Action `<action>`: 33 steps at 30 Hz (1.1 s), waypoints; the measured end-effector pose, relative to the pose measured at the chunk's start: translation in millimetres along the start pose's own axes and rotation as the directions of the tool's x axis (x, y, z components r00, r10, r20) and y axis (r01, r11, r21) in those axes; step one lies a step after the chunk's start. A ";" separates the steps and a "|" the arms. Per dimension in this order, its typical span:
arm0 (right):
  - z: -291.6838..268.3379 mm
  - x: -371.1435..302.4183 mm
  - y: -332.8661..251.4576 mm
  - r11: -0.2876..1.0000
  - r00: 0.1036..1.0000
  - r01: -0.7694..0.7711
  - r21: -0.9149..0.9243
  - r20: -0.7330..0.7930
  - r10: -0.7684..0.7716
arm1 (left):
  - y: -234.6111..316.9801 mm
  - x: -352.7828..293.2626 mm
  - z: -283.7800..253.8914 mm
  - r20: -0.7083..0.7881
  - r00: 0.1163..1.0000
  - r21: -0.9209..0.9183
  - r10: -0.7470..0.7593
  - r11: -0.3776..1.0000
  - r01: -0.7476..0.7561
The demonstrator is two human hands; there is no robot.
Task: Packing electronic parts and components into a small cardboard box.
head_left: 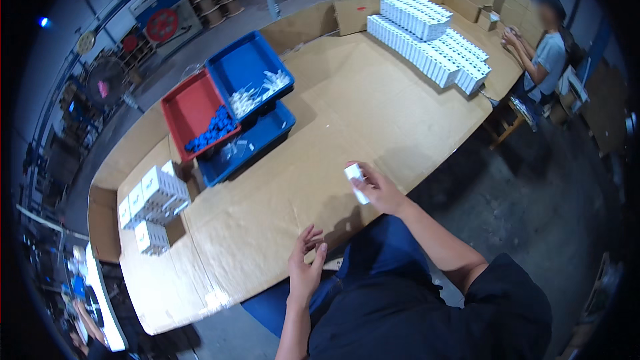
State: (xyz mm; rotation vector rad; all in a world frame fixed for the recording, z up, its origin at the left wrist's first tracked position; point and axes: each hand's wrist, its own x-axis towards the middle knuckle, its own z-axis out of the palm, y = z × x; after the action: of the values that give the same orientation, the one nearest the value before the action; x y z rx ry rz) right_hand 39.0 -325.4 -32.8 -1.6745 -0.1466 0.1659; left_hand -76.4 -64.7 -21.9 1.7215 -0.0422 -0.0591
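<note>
A small white box (pixel 356 183) is gripped in my right hand (pixel 376 189), held above the near part of the cardboard-covered table (pixel 267 220). My left hand (pixel 307 260) hovers by the table's near edge, fingers apart and nothing in them. To the left, small white boxes (pixel 155 193) stand stacked in a short pile, with another white box (pixel 152 237) in front. At the far right of the table, many more white boxes (pixel 427 47) are lined up in stacked rows.
A red tray (pixel 175 108) holds blue parts (pixel 215 128). The upper blue tray (pixel 233 53) has white parts (pixel 257 95); a lower blue tray (pixel 270 135) contains clear pieces. Cardboard walls (pixel 303 27) border the table's far side. A person (pixel 547 53) sits at the right end.
</note>
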 end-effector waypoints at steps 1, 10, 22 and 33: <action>-23.0 5.7 15.0 0.998 0.998 -0.036 0.056 -0.056 0.039 | 2.5 2.9 5.4 0.012 1.000 -0.001 -0.015 1.000 0.015; -221.9 56.0 32.4 0.972 0.746 0.175 -0.158 -0.623 -0.235 | -13.8 48.5 47.9 0.042 0.979 0.361 0.200 0.910 -0.201; -473.3 183.6 -17.5 0.765 0.396 -0.089 -0.638 -0.727 -0.560 | -10.3 109.2 119.0 0.213 0.929 0.537 0.302 0.758 -0.369; -633.0 300.1 -18.5 0.852 0.296 -0.189 -0.488 -0.856 -0.424 | -10.3 111.5 118.2 0.197 0.958 0.648 0.207 0.706 -0.286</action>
State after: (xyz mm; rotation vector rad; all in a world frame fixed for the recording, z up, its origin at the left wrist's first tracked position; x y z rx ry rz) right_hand 456.8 -882.3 46.6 -2.0038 0.6841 -1.1571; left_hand 27.3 -186.7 -51.6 2.4289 -0.4277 0.0734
